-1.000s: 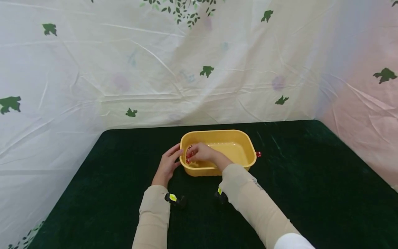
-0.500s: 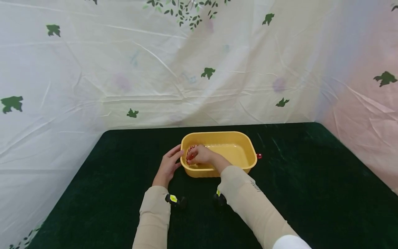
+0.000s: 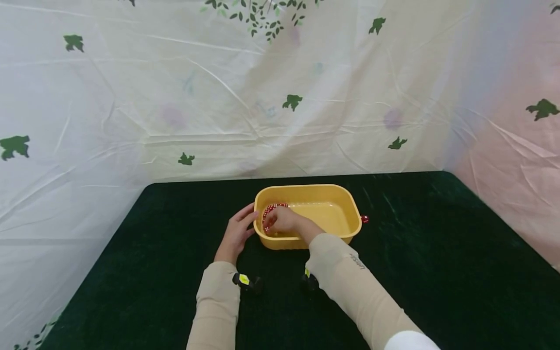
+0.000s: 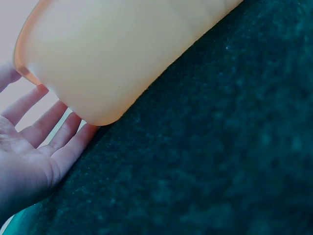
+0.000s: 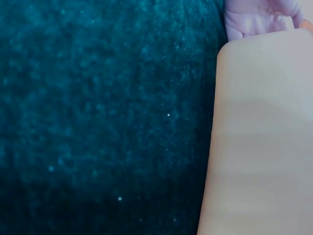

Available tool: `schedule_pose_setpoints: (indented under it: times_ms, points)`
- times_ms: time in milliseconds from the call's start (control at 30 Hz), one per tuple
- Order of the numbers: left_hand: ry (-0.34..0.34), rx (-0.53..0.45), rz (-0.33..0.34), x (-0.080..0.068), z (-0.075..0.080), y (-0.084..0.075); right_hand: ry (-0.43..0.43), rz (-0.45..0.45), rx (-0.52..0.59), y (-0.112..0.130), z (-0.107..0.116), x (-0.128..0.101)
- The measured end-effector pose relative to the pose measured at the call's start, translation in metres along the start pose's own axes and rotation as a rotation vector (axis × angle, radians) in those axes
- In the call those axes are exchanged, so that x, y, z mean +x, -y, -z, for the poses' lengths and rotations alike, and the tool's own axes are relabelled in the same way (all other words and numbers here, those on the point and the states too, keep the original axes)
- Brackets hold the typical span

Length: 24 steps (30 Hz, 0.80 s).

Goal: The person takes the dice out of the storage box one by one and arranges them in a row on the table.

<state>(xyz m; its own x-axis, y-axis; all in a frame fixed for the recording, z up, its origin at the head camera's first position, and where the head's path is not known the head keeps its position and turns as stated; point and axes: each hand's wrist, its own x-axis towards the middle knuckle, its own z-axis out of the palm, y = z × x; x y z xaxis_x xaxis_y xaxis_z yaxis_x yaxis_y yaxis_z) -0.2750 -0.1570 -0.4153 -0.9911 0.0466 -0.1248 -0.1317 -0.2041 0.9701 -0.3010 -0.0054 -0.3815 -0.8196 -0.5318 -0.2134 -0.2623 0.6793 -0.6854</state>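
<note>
A limp, light string of red beads is pinched by the right hand inside the tub (best gathered mid-strand); the left hand, fingers straight, steadies the wall.

A dark green cloth is covering the table; a leaf-printed white sheet is hanging behind its far edge.

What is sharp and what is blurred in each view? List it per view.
Head view: evenly lit, sharp enough to show the tub, the red beads and both hands, left hand, right hand. Left wrist view: tub wall soft and glowing, cloth blurred. Right wrist view: all out of focus, cloth tinted blue, tub wall washed out.
</note>
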Motion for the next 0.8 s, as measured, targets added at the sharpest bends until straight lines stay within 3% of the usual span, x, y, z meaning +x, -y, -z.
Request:
schedule_pose_setpoints:
  times_ms: [233,800]
  points:
    - [0.001,-0.011,-0.007,0.0,0.0001,-0.0001,0.001,-0.01,-0.022,-0.0009,0.0,0.0005]
    - [0.006,-0.001,-0.003,-0.0024,-0.001,-0.0013,-0.014,-0.009,0.051,-0.0012,0.0062,-0.0045]
